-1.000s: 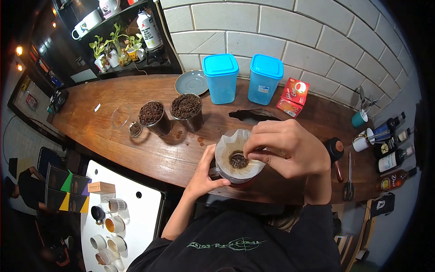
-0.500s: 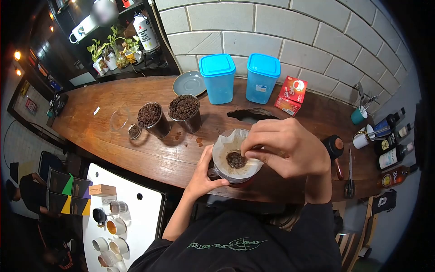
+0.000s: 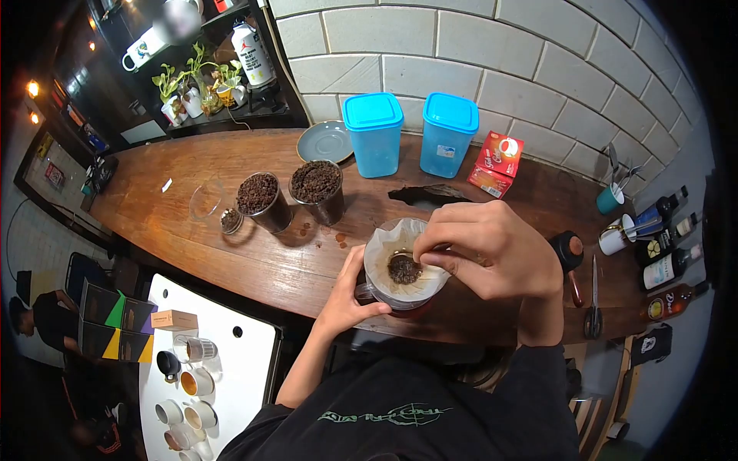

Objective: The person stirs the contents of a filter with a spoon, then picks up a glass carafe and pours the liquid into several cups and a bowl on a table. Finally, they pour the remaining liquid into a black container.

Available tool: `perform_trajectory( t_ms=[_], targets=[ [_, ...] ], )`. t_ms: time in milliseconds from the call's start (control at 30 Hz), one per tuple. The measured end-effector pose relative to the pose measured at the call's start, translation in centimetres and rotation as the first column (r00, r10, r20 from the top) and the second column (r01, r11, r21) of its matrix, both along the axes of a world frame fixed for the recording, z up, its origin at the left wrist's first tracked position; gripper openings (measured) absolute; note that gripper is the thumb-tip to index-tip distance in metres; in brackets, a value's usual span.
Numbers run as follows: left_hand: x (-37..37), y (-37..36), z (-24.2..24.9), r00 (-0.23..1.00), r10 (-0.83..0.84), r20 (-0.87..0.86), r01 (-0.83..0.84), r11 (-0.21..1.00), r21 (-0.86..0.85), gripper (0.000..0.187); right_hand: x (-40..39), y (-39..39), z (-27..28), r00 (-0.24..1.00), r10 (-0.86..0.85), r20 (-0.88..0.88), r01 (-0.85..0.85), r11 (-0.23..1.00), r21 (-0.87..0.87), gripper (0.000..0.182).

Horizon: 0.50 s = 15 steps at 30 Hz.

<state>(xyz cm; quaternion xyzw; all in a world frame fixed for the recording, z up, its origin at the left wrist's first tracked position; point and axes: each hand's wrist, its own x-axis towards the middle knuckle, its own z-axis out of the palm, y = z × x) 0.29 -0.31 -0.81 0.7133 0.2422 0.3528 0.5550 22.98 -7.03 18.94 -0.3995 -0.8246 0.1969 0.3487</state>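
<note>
A paper filter (image 3: pixel 382 247) with wet dark coffee grounds (image 3: pixel 404 269) at its bottom lines a clear coffee dripper (image 3: pixel 367 293) near the counter's front edge. My left hand (image 3: pixel 342 301) grips the dripper from its left side, thumb in front and fingers behind. Above the filter's right side, my right hand (image 3: pixel 496 250) is closed in a pinch on the paper's rim; its fingertips are partly hidden. Behind and left stand two tall cups, a left cup (image 3: pixel 278 217) and a right cup (image 3: pixel 333 209), heaped with dark grounds.
Two blue-lidded containers (image 3: pixel 375 150) and a red box (image 3: pixel 496 165) stand along the tiled wall. A grey saucer (image 3: pixel 325 143) lies behind the cups. To the right are a portafilter (image 3: pixel 567 250), scissors (image 3: pixel 593 319) and several bottles. Cups crowd a white table (image 3: pixel 246 361) at lower left.
The view has shifted slightly, so the counter things sit a little further right. Both hands keep the same hold on the dripper and paper filter.
</note>
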Motion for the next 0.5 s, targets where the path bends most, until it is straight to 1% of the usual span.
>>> perform_trajectory(
  t_ms=[100,233,433,500],
  targets=[
    [0.00,0.03,-0.04,1.000,-0.001,0.006,0.001,1.000,0.003,0.104,0.20,-0.04,-0.13,0.999,0.040,0.015,-0.040,0.999,-0.011,0.013],
    [-0.02,0.04,-0.35,1.000,0.002,0.009,-0.002,1.000,0.000,0.105,0.10,-0.14,-0.04,1.000,0.016,0.000,-0.016,0.999,-0.028,0.012],
    [0.00,0.04,-0.31,1.000,0.003,0.010,-0.003,1.000,0.006,0.105,0.20,-0.10,-0.03,0.999,0.041,0.009,-0.041,0.998,-0.044,0.012],
    [-0.02,0.01,-0.21,1.000,0.002,0.006,-0.003,1.000,0.005,0.105,0.08,-0.06,-0.15,0.999,-0.025,0.026,0.024,1.000,0.013,0.012]
  ],
)
